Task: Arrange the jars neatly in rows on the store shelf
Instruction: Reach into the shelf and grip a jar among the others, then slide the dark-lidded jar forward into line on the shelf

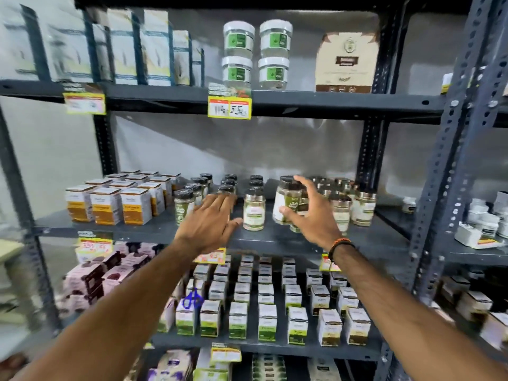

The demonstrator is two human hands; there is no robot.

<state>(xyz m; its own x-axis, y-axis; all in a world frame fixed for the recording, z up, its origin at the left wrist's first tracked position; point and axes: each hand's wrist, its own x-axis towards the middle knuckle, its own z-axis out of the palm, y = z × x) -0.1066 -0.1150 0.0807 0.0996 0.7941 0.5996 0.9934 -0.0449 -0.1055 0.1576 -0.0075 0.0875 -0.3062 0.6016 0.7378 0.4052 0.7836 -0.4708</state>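
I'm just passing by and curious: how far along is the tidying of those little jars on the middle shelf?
About midway, I'd say. The black-lidded jars on the left already stand in straight rows. The right hand grips a tilted jar, while the left hand reaches open toward the rows. The cluster at the right looks bunched and needs lining up.

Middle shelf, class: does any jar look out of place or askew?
Yes. The jar gripped by the right hand is tilted, unlike the upright rows to its left. The jars at the right end stand bunched, not lined up. The left hand is open.
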